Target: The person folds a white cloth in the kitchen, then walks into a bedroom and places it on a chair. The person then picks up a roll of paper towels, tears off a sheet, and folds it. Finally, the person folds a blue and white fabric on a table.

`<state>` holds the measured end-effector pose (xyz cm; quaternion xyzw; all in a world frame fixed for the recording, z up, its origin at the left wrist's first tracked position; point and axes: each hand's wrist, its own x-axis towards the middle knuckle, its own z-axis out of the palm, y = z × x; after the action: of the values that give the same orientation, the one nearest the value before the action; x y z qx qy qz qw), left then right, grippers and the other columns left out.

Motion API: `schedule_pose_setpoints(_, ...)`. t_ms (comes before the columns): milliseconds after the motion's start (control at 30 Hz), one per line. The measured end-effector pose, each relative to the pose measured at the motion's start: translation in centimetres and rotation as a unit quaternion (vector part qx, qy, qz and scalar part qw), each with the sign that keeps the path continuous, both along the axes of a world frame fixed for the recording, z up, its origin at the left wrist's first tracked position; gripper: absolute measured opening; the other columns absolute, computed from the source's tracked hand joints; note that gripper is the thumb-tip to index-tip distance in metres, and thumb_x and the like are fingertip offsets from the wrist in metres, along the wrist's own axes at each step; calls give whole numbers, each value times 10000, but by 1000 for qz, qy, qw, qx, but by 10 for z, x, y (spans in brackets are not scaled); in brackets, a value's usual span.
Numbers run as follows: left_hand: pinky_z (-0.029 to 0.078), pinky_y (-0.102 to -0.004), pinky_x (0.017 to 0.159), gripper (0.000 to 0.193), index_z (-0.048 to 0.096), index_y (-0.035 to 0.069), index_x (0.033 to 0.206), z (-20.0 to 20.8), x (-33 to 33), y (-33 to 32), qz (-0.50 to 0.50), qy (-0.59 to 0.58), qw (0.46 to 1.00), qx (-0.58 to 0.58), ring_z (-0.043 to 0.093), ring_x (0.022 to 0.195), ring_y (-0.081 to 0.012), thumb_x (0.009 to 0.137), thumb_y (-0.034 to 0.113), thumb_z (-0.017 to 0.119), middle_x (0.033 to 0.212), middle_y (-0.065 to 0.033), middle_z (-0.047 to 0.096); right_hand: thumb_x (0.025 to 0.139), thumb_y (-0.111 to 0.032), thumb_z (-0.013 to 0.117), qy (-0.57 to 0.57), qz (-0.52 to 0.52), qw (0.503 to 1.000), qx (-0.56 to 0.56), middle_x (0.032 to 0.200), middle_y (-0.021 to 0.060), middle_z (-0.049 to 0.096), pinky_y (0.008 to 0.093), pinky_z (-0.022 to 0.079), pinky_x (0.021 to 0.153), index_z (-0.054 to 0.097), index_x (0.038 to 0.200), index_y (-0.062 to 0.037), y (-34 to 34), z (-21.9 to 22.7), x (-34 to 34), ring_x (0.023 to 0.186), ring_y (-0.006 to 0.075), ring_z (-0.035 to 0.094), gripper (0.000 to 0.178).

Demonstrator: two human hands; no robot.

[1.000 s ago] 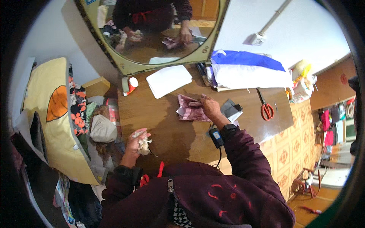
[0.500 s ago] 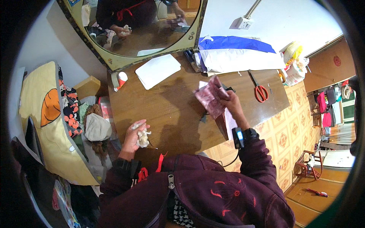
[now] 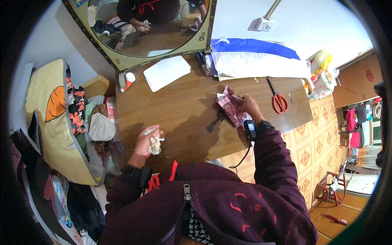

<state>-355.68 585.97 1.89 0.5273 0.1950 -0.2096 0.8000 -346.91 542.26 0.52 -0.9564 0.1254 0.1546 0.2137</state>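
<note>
My left hand is closed around a wad of cream-white cotton-like stuffing, held low over the near edge of the table. Out to the right, my right hand grips a piece of crumpled mauve patterned cloth by its right side. The cloth's pale corner sticks out at its upper left. Beside it on the tabletop lies a small dark strip, partly tucked under the cloth. Red-handled scissors rest to the right of my right hand, blades pointing away.
The brown table also holds white sheets, a red-and-white cup and a blue-and-white covered bundle. A framed mirror stands at the back. Clothes and a grey cap lie at the left; tiled floor lies right.
My right hand has lowered the mauve cloth to the table, a little to the right, uncovering more of the dark strip. My left hand still holds the stuffing in nearly the same place.
</note>
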Motion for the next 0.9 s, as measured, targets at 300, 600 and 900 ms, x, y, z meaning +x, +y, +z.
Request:
schedule_pose_setpoints(300,487,-265,671,293,533,0,1043,6,-9,-49,19,3,999,32,595,814,-173,780,102,612,885,-125,611,694,-153,643,-77,-75,949,297,816,87,624,300,469,650,583,968,-7,-21,13,12,735,173,601,317)
schedule_pose_setpoints(600,488,-265,638,246,554,11,1015,1,-15,-90,53,16,998,28,595,803,-163,790,95,604,875,-111,613,693,-87,639,-52,-30,927,369,691,45,587,223,412,468,560,916,-12,-81,63,-24,559,110,535,248)
schedule_pose_setpoints(900,481,-255,634,278,534,14,1041,1,-5,-104,44,26,998,46,593,766,-155,786,102,602,860,-95,614,622,-269,707,29,2,991,127,939,222,583,412,462,731,486,1079,-41,-70,5,-106,880,356,570,556)
